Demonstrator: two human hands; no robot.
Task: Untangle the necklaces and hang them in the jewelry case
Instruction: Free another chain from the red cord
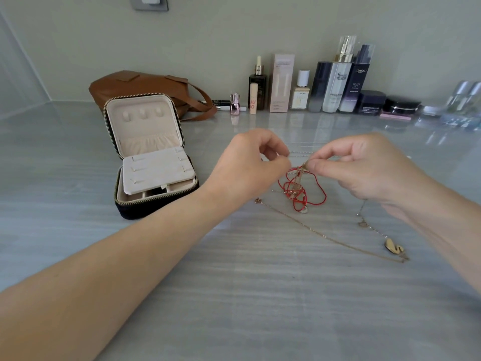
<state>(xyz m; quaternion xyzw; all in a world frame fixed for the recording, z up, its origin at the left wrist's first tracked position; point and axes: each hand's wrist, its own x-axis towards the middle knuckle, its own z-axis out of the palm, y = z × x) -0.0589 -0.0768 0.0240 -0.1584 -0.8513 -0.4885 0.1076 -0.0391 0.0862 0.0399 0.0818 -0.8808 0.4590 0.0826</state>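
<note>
Tangle of red cord and fine chains hanging between both hands over grey countertop, left hand pinching a thin chain, right hand pinching the tangle's top, jewelry case open at left.

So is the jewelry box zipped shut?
No, the jewelry case stands wide open, showing its pale inside.
</note>
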